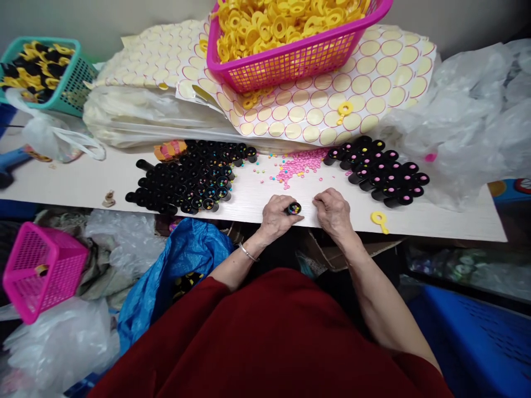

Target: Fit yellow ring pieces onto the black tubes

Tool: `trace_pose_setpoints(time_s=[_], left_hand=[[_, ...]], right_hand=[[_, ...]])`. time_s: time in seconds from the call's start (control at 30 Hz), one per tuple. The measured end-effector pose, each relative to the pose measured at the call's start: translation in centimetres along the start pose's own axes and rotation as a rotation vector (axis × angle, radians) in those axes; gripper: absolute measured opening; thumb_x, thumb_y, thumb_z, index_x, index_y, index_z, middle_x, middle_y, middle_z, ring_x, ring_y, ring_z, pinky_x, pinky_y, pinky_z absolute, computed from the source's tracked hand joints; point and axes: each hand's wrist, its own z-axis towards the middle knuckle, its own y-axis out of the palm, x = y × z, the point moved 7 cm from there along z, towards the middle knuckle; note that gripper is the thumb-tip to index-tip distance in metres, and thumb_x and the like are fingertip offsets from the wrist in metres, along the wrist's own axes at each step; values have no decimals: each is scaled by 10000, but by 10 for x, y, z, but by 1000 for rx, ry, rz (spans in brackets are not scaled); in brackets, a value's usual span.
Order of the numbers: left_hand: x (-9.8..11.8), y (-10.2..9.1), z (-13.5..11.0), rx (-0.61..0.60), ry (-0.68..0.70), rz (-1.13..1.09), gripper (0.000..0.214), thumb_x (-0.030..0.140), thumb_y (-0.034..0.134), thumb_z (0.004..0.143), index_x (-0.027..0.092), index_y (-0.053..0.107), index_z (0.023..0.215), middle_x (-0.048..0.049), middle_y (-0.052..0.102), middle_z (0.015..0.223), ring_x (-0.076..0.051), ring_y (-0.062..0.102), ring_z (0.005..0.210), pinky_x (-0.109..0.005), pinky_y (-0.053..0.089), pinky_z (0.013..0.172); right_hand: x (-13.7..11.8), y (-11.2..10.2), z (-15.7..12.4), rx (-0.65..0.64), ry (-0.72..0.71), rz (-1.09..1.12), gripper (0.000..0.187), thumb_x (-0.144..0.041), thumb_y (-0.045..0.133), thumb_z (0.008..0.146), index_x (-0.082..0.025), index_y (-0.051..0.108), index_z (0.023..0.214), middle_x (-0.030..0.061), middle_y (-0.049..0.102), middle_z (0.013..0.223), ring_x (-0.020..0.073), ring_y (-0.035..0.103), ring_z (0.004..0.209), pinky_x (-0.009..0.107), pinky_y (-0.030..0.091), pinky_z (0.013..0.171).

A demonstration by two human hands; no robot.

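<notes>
A small black tube is gripped in my left hand, its open top facing up and showing multicoloured beads inside. To the right of it, my right hand rests low over the table with thumb and fingertips pinched together; anything between them is too small to make out. Loose pink beads lie scattered just beyond both hands. On the left stand many black tubes, several with coloured beads inside. A second group of black tubes on the right has pink or yellow discs on top.
A yellow ring-shaped piece lies near the table's front edge. At the back, a pink basket of yellow pieces sits on a circle-patterned sheet. Clear plastic bags crowd the right. A teal basket stands far left.
</notes>
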Motion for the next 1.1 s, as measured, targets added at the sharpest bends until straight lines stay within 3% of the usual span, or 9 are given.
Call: trace_pose_setpoints(time_s=[0.17, 0.3, 0.53, 0.9, 1.0, 1.1], left_hand=[[13, 21, 2, -91, 48, 50, 294, 275, 816, 550, 214, 666, 795, -6, 669, 805, -180, 548, 798, -329, 445, 739], [29, 41, 1, -138, 94, 88, 224, 286, 766, 615, 209, 665, 800, -11, 669, 812, -181, 542, 814, -334, 412, 742], [37, 50, 0, -172, 89, 142, 193, 258, 708, 652, 217, 666, 836, -14, 684, 861, -193, 543, 865, -339, 383, 740], [36, 50, -1, -181, 102, 113, 82, 204, 640, 706, 218, 647, 786, -8, 683, 848, -188, 549, 868, -343, 371, 736], [36, 50, 0, -167, 96, 94, 91, 190, 619, 715, 220, 651, 796, -5, 687, 857, -183, 553, 855, -344, 368, 734], [36, 50, 1, -176, 82, 99, 91, 224, 658, 680, 217, 651, 771, -3, 684, 825, -186, 550, 837, -345, 367, 734]], right_hand=[[-20, -31, -14, 104, 18, 230, 99, -211, 538, 800, -218, 590, 716, 6, 555, 712, 155, 528, 663, 298, 432, 615], [-29, -43, -26, 102, -29, 226, 96, -220, 557, 805, -227, 611, 726, 7, 559, 715, 162, 531, 686, 304, 433, 621], [-20, -35, -30, 43, -65, 8, 136, -253, 540, 823, -247, 644, 735, 18, 548, 713, 188, 490, 715, 335, 416, 641], [-49, -23, -24, -173, -254, -334, 227, -111, 435, 791, -209, 632, 736, 79, 537, 723, 222, 414, 731, 365, 329, 639], [-49, -21, -22, -189, -241, -326, 214, -111, 441, 788, -203, 620, 714, 79, 528, 688, 221, 431, 732, 356, 333, 631], [-39, -24, -22, -168, -162, -150, 200, -147, 459, 805, -213, 620, 706, 49, 533, 682, 193, 473, 703, 328, 381, 619]])
